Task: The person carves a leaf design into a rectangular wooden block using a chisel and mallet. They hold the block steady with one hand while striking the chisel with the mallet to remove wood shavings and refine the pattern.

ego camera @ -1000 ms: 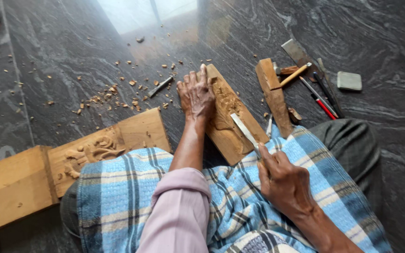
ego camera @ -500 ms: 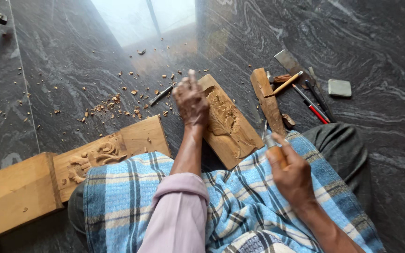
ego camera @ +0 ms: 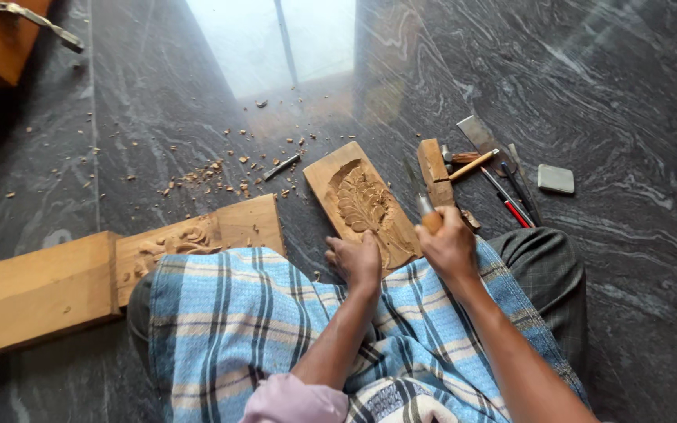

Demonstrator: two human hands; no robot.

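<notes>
- Two bare forearms, left hand [ego camera: 356, 262] and right hand [ego camera: 450, 249] uncovered, no rings or watch visible.
- Pale pink sleeve [ego camera: 295, 399] bunched at the left elbow, just below the checked cloth.
- Blue, white and dark checked cloth [ego camera: 229, 321] wrapped over the lap.
- Dark grey pleated fabric [ego camera: 546, 274] right of the checked cloth.

I see a long wooden beam [ego camera: 48, 286] lying at the left, its carved end [ego camera: 170, 247] beside a blue checked cloth [ego camera: 276, 329]; wood chips [ego camera: 205, 172] scattered over the dark marble floor [ego camera: 628, 78]; a small wooden mallet [ego camera: 434, 168] near a flat metal blade [ego camera: 479, 135]; red and black pencils [ego camera: 511, 200] alongside; a grey block [ego camera: 555, 178] further right.
</notes>
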